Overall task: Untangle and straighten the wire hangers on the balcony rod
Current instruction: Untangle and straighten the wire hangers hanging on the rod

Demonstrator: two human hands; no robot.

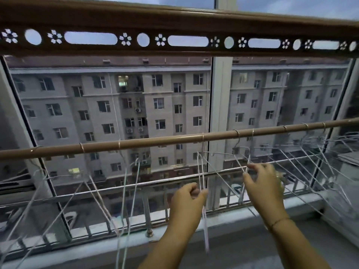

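Observation:
A brown balcony rod (155,141) runs across the view, rising to the right. Several thin white wire hangers hang from it by their hooks. One hanger (202,171) in the middle hangs edge-on, and my left hand (187,197) is closed around its wires below the rod. My right hand (261,183) is beside it, thumb and fingertips pinching the shoulder wire of the neighbouring hanger (240,164). A tangled cluster of hangers (310,152) crowds the rod's right end. Other hangers (128,181) hang spaced out on the left.
A wider brown rail (174,22) with flower and oval cut-outs spans the top. Behind the hangers a metal guard railing (116,189) stands on the grey window sill (223,224). Glass panes and a white window post (220,98) face an apartment block.

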